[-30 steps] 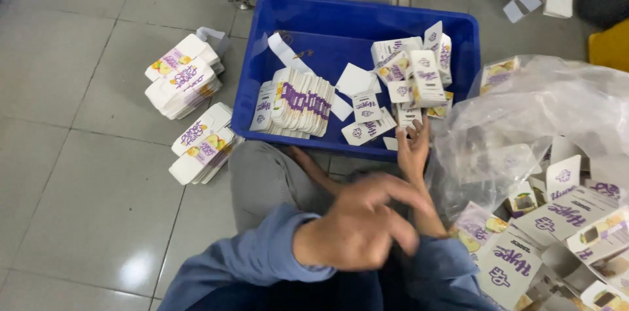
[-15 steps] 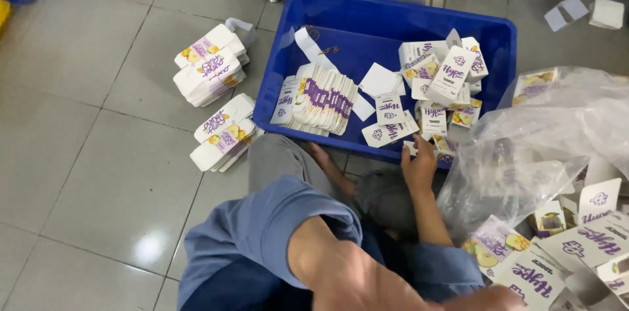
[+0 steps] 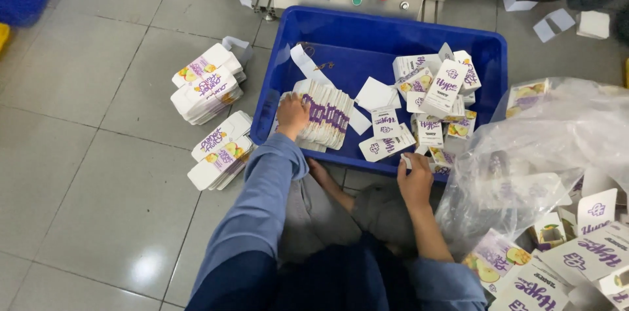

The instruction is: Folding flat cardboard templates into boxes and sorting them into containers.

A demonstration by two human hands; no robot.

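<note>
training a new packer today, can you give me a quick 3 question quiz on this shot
1. True or false: the left hand rests on the stack of flat cartons inside the blue bin.
2. Where is the right hand? A) on the machine panel B) at the bin's near rim, by the loose cartons C) inside the plastic bag
3. What lies on the floor tiles left of the bin?

Key:
1. True
2. B
3. Two bundles of flat cartons
</note>
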